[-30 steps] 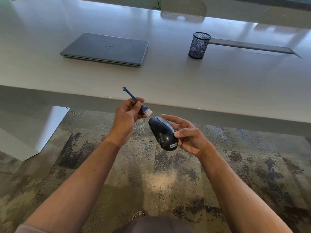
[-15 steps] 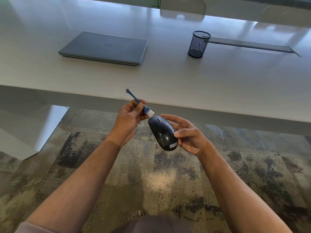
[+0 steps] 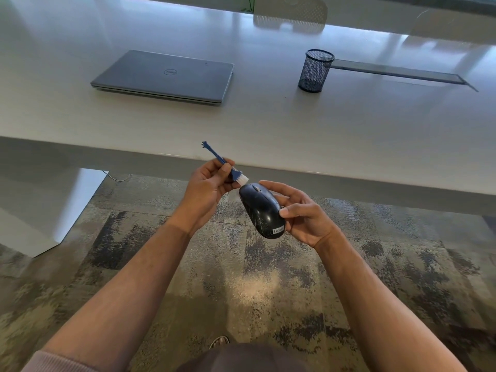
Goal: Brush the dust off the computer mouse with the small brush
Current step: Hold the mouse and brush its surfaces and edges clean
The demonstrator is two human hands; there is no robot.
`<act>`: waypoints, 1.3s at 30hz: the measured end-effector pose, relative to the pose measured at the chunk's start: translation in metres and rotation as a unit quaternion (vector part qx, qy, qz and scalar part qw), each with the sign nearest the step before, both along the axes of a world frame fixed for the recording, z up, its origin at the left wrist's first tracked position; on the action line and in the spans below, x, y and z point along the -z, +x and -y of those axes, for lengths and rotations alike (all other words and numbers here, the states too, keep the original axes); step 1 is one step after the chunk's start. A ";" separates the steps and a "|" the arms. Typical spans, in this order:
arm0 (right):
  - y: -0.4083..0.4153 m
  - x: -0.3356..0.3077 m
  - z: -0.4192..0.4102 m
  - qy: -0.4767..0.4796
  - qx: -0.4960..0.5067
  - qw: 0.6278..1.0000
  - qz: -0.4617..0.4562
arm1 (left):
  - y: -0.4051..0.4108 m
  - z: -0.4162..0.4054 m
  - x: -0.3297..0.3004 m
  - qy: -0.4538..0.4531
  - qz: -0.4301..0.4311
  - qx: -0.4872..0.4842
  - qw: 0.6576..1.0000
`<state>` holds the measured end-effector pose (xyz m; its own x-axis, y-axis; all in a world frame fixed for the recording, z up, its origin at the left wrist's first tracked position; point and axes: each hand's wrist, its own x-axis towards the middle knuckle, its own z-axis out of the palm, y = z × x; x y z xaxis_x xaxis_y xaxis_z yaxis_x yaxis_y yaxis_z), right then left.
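My right hand point(image 3: 303, 213) holds a glossy black computer mouse point(image 3: 261, 210) by its right side, in the air just below the table's front edge, wheel end pointing away from me. My left hand point(image 3: 206, 186) pinches a small blue brush point(image 3: 236, 176) with white bristles. The bristles touch the far left front corner of the mouse, near the scroll wheel. The brush's thin handle sticks up and left past my fingers.
A long white table point(image 3: 268, 130) spans the view ahead. On it lie a closed grey laptop point(image 3: 163, 76) at the left and a black mesh pen cup point(image 3: 315, 71) at the right, beside a grey cable slot point(image 3: 397, 72). Patterned carpet is below.
My left hand has moved the brush right and down, from just off the mouse until its bristles touch the mouse's front end. The mouse and right hand have stayed nearly still.
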<state>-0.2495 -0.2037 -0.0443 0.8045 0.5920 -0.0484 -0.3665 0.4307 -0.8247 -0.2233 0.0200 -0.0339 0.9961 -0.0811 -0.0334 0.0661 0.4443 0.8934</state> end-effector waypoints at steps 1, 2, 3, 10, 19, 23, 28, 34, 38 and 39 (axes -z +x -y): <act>0.000 0.000 0.000 -0.001 0.001 1.000 0.000 | -0.001 0.002 0.000 0.003 0.001 0.007 1.000; 0.000 0.000 0.000 0.000 0.003 1.000 -0.001 | -0.002 0.002 -0.001 0.001 0.003 0.015 1.000; 0.000 0.000 0.001 0.002 0.006 1.000 -0.001 | -0.003 0.002 0.000 -0.002 0.006 0.022 1.000; 0.000 0.000 0.003 -0.002 0.011 1.000 -0.004 | -0.005 -0.005 0.001 -0.011 -0.002 0.009 1.000; -0.002 -0.002 0.004 0.004 0.020 1.000 -0.008 | -0.001 -0.006 0.004 -0.019 0.016 0.060 0.998; -0.002 -0.001 0.007 -0.004 0.022 1.000 -0.006 | 0.002 -0.008 0.005 -0.011 0.016 0.036 0.999; -0.001 0.000 0.004 0.002 0.001 1.000 -0.005 | 0.006 0.002 0.002 0.050 0.029 0.018 0.998; -0.001 0.003 0.008 -0.011 0.023 1.000 -0.004 | 0.003 -0.006 0.005 0.004 0.024 0.072 0.997; 0.001 0.005 0.009 -0.038 0.025 0.999 0.008 | 0.007 -0.006 0.001 0.057 0.002 0.013 0.998; 0.001 0.005 0.009 -0.045 0.024 0.999 0.009 | 0.008 -0.005 -0.001 0.080 0.000 0.000 0.997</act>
<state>-0.2480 -0.2127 -0.0492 0.8332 0.5465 -0.0841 -0.3312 0.3716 -0.8673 -0.2156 0.0247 -0.0332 0.9961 -0.0756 -0.0452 0.0657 0.2968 0.9527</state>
